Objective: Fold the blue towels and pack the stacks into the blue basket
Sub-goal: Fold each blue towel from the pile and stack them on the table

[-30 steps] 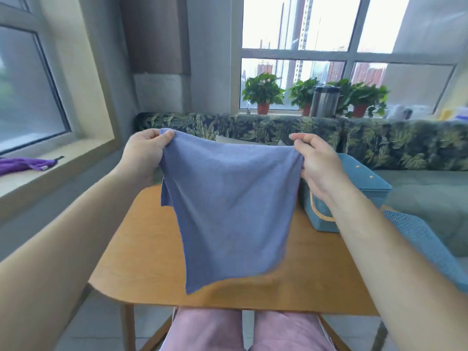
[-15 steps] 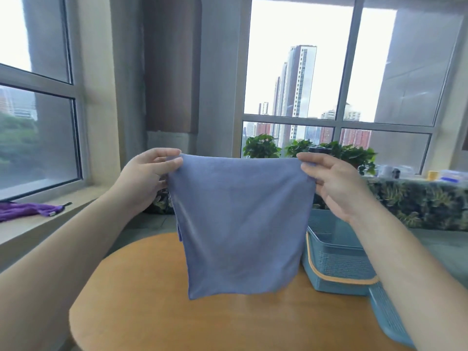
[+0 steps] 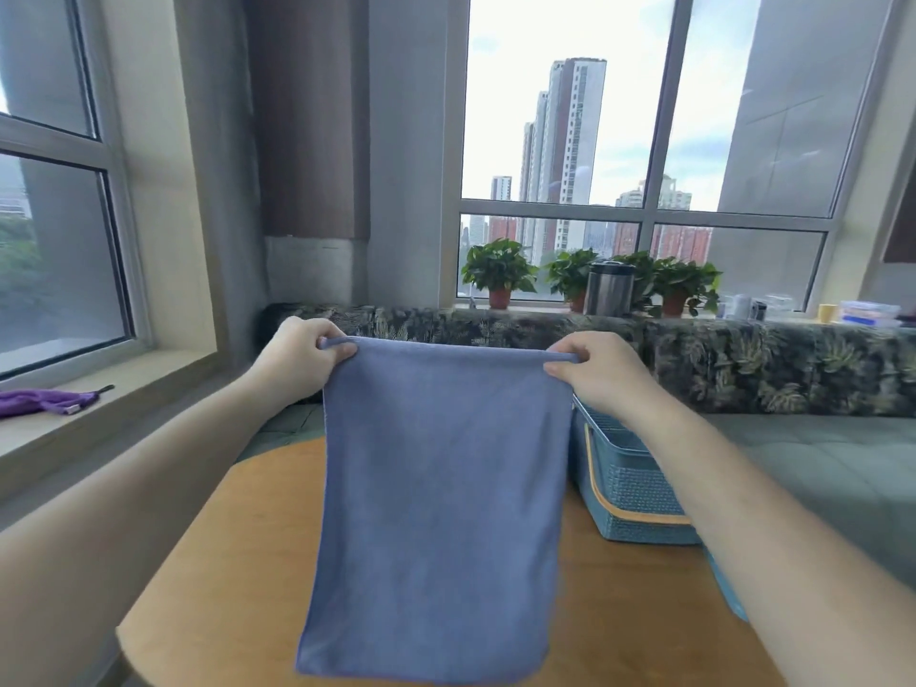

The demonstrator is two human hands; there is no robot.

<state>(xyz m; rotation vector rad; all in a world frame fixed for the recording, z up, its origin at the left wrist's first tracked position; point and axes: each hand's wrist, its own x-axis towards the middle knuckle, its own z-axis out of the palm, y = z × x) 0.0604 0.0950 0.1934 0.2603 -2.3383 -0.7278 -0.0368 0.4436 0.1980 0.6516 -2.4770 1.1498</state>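
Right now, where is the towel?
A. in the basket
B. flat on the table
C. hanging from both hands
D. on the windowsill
C: the left hand and the right hand each pinch a top corner of the towel, which hangs down between them.

The hanging towel (image 3: pixel 436 488) hides the middle of the table (image 3: pixel 238 562) and the left end of the blue basket (image 3: pixel 629 493). The right forearm covers most of a second blue thing (image 3: pixel 723 587) near the basket. Behind the towel's top hem, the left hand (image 3: pixel 297 359) and right hand (image 3: pixel 595 374) lose their fingertips. The purple cloth (image 3: pixel 34 401) is cut off at the left edge, and the far sill's small items (image 3: pixel 773 307) are too small to tell.
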